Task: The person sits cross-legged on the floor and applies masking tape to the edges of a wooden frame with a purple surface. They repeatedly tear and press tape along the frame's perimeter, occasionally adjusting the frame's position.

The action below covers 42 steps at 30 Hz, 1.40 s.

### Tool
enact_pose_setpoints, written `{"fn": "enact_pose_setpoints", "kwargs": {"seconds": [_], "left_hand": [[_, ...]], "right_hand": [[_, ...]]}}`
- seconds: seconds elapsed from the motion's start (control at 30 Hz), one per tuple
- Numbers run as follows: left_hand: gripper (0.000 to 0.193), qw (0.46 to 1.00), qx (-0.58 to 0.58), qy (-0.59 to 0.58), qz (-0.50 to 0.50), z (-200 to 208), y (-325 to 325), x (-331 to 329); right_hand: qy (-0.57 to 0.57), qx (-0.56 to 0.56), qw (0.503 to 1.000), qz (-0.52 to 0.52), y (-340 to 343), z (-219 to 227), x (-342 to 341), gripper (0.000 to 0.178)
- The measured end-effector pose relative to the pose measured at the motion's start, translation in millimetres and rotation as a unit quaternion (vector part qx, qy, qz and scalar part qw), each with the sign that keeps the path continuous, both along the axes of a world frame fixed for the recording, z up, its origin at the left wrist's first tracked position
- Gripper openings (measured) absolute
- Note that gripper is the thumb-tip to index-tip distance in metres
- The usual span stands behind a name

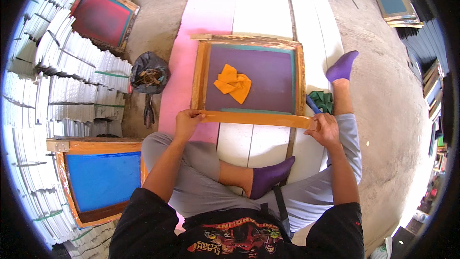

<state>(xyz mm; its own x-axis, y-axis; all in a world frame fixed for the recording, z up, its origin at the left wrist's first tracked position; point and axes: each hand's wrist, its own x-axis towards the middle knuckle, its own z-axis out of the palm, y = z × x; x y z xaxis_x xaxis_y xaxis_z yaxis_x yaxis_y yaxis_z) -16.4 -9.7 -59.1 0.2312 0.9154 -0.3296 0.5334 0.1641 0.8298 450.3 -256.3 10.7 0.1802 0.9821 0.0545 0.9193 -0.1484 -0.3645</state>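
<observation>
A wooden-framed printing screen [268,72] with dark purple mesh lies on the boards in front of me. Along its near edge stretches a strip of shiny orange-brown tape [254,118]. My left hand [188,121] pinches the strip's left end by the frame's near left corner. At the near right corner, the fingers of my right hand [326,128] are closed on the other end. A crumpled orange cloth [233,83] rests on the mesh. Just beyond my right hand are a blue-handled tool [314,105], partly hidden, and a green cloth [322,100].
White and pink boards [191,29] cover the floor under the screen. A blue-meshed screen [103,180] leans at near left, a red one [103,17] far left. Stacks of white sheets [72,96] line the left side. Pliers [149,110] lie beside a black bag [150,73].
</observation>
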Motion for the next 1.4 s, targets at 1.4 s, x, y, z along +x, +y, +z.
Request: {"fn": "enact_pose_setpoints", "kwargs": {"seconds": [1.4], "left_hand": [[0.017, 0.97, 0.159, 0.172, -0.062, 15, 3, 22]], "right_hand": [[-0.181, -0.109, 0.97, 0.121, 29, -32, -7, 0.024]]}}
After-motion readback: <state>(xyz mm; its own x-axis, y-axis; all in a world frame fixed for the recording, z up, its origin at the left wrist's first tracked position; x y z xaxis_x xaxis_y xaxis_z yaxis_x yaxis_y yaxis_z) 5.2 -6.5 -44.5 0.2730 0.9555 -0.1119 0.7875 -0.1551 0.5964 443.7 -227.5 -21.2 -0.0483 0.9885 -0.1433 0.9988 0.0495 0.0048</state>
